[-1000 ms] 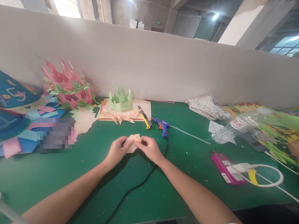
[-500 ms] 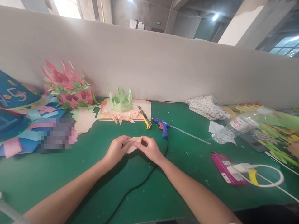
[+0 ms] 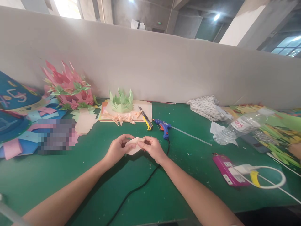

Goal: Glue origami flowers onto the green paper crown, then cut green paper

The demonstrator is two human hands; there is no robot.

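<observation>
Centre frame: I see both hands together on the peach folded paper, left hand pinching its left end, right hand its right. Its long axis runs left-right between them, equally near both; glue gun just beyond.

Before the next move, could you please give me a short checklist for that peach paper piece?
1. Left hand and right hand both pinch the peach paper piece: ok.
2. Paper edges lined up: cannot tell, fingers cover them.
3. Glue gun lies apart from both hands: ok.
4. Black cord kept away from the right arm: not ok, it passes close beside the wrist.
5. Utility knife blade retracted: cannot tell.
</observation>
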